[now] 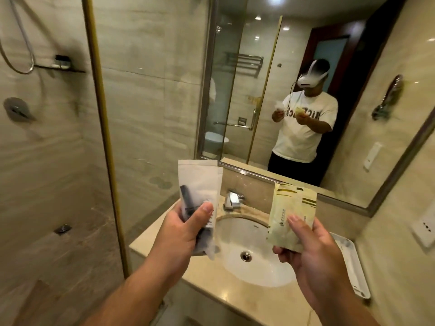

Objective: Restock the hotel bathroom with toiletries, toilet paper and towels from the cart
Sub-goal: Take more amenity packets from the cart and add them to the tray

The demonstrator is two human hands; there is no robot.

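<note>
My left hand [182, 234] grips translucent white toiletry packets [199, 184] with a dark item inside, held upright above the left side of the sink [254, 252]. My right hand [310, 252] pinches a pale yellow sachet [290, 212] with gold stripes, thumb on its front, above the right side of the basin. Both hands hover over the beige marble counter [207, 285]. A white tray [353, 267] lies on the counter at the right, by the wall.
A chrome faucet [233, 198] stands behind the basin. A framed mirror [306, 90] above the counter reflects a person, a towel rack and a toilet. The glass shower partition with a gold edge [106, 137] stands to the left. Wall sockets [426, 227] are at the right.
</note>
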